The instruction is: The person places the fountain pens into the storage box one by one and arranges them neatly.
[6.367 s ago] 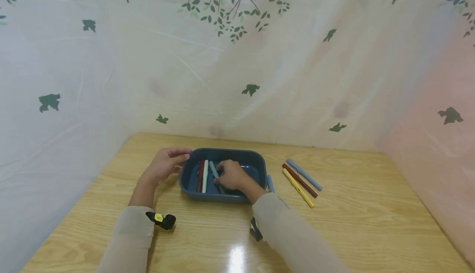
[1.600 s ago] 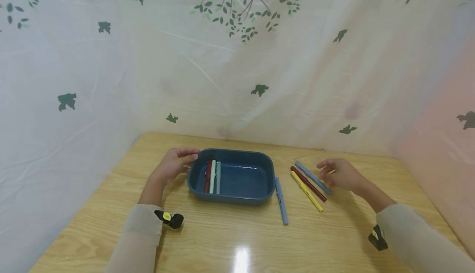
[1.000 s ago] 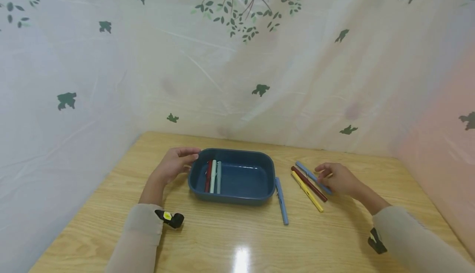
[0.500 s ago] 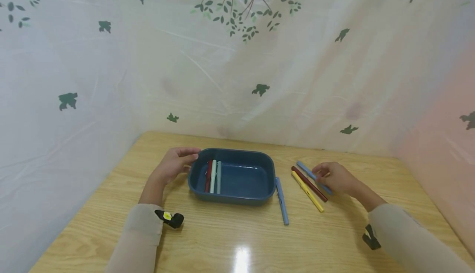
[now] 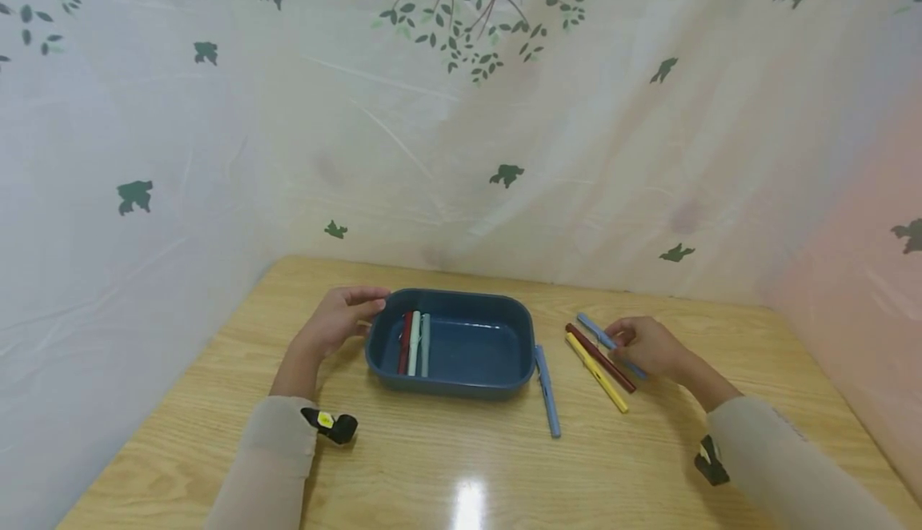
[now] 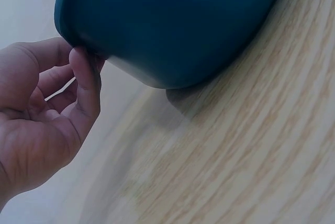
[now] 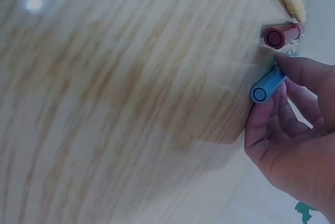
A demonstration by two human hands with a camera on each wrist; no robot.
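Seven capped pens [image 5: 414, 343] and one navy tray [image 5: 454, 387] share the worktop [image 5: 403, 458]. The right hand [image 5: 648, 344] pinches and partly covers a blue pen [image 5: 592, 327], beside a maroon pen [image 5: 602, 358] and yellow pen [image 5: 597, 372]; another blue pen [image 5: 547, 392] lies nearer the tray. The relaxed left hand [image 5: 337, 322] touches the tray holding red, mint and grey-green pens.

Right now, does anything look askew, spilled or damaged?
Nothing spilled or damaged shows. Mildly askew: a lone blue pen lies beside the tray, away from the yellow pen and angled differently.
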